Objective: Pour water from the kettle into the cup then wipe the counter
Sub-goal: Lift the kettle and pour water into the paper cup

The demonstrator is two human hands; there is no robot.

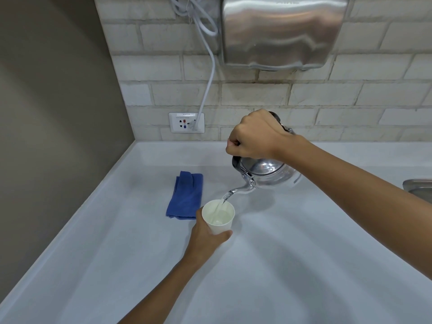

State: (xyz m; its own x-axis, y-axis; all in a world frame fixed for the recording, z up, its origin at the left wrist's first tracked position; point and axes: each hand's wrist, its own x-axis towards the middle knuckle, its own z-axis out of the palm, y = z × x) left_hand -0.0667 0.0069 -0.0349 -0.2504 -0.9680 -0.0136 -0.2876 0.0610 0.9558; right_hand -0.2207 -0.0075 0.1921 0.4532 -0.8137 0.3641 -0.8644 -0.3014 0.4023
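1. Head view: the right hand (253, 136) is clenched around the handle of the kettle (268, 170), which hangs tilted below its fingers, spout down.
2. The left hand (207, 232) grasps the white cup (218, 218), fingers wrapped around its side; water streams from the spout into it.
3. Just beyond the left fingers, a folded blue cloth (185, 197) lies on the counter (304, 265).
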